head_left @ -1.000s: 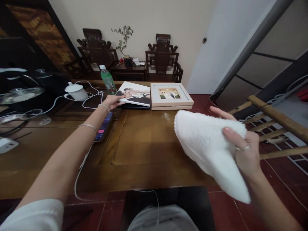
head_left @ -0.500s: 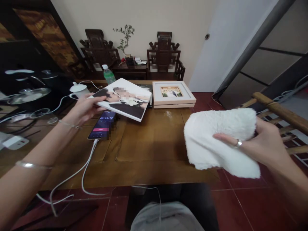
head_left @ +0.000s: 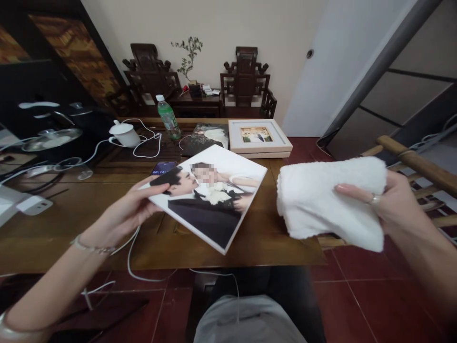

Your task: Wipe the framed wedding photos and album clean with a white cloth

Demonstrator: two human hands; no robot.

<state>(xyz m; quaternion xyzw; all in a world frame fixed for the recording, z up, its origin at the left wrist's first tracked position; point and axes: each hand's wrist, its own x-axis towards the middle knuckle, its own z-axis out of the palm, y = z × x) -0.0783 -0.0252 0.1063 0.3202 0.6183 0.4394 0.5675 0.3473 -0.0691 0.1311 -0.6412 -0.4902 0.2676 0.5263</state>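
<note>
My left hand grips the left corner of a white-edged photo panel, thumb on the printed face and fingers beneath. The panel is tilted toward me above the wooden table. A folded white cloth, soft and fluffy, is in my right hand, thumb on top; the other fingers are hidden behind it. Cloth and panel are apart. Behind the panel lie a dark picture and a pale wooden picture frame, stacked on another frame.
A phone lies partly behind the panel. Farther back are a green-labelled bottle and a white lidded cup amid white cables. A pot and a white charger stand at left. A wooden chair is at right.
My left hand has brought the photo panel nearer and to the right, uncovering the dark picture and partly covering the phone. The cloth has shifted slightly in view, still in my right hand.
</note>
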